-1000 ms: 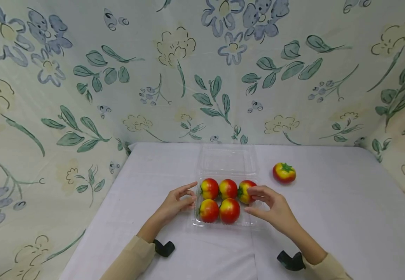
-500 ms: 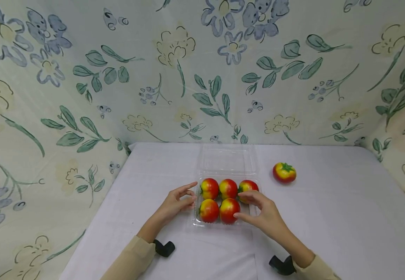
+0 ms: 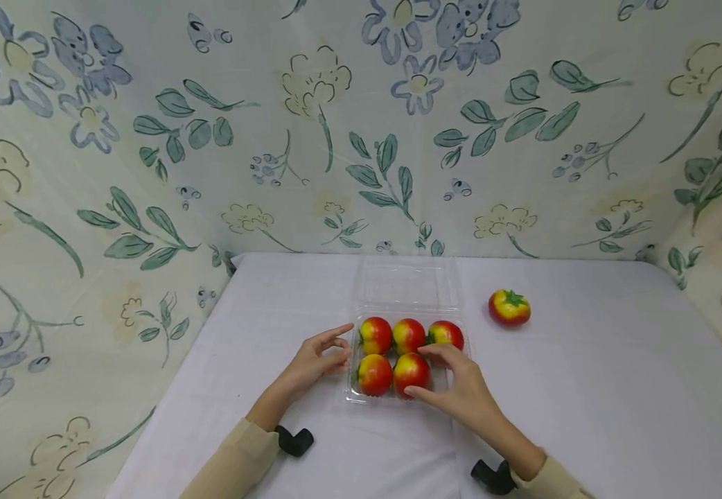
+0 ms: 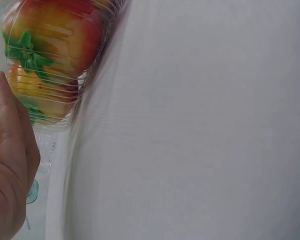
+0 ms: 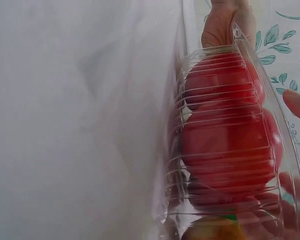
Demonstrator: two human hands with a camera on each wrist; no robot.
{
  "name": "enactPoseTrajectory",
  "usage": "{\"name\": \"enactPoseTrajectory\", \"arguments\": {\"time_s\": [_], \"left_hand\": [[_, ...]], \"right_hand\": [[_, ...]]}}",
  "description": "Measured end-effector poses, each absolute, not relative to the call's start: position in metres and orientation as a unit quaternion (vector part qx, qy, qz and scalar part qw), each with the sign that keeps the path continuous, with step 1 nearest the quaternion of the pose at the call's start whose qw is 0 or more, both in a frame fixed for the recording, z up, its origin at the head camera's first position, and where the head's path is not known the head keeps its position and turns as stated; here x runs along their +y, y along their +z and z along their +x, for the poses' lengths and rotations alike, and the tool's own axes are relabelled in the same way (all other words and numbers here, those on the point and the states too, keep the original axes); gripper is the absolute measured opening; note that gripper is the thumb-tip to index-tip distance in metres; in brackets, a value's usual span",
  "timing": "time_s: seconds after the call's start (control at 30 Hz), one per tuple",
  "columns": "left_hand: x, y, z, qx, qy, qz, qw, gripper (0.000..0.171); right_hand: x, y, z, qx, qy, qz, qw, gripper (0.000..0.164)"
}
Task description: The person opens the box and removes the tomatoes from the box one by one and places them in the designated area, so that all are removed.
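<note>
A clear plastic clamshell box (image 3: 438,396) lies with its lid folded back, holding several red-and-yellow toy-like tomatoes. My left hand (image 3: 314,360) is beside the box's left wall, fingers loosely bent and holding nothing; in the left wrist view its index fingertip is close to the ribbed plastic wall. Over the box's right part is my right hand (image 3: 461,381), its thumb and fingers spread about the front middle tomato (image 3: 411,372). In the right wrist view the thumb (image 5: 296,105) stands apart from the tomatoes. Partly covered by the right hand is the back right tomato (image 3: 447,334).
One more tomato (image 3: 509,308), green calyx up, lies on the white cloth (image 3: 585,388) right of the box. The transparent lid (image 3: 407,284) lies flat behind the box. A flower-patterned curtain (image 3: 361,138) rises at the table's back edge.
My right hand has moved left and slightly forward toward me, from the back right tomato to the front middle tomato. The left hand and the tomatoes stay where they were.
</note>
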State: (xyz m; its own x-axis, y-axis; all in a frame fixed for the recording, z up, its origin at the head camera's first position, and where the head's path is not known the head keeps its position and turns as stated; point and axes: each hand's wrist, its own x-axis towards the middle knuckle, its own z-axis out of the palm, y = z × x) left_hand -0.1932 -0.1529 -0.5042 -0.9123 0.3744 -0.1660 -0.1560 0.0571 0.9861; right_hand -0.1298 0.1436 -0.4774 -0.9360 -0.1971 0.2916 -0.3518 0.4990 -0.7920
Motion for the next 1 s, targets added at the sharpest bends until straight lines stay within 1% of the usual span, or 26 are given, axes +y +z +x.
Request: {"name": "enactPoseTrajectory", "arguments": {"time_s": [0.33,1.0], "left_hand": [[-0.151,-0.504,-0.194,0.703,0.68,0.077,0.192,0.056],[-0.152,-0.504,-0.195,0.694,0.688,0.075,0.196,0.055]], "right_hand": [[0.138,-0.482,-0.132,-0.885,0.419,0.171,0.109,0.065],[0.132,-0.485,-0.134,-0.896,0.405,0.155,0.101,0.067]]}}
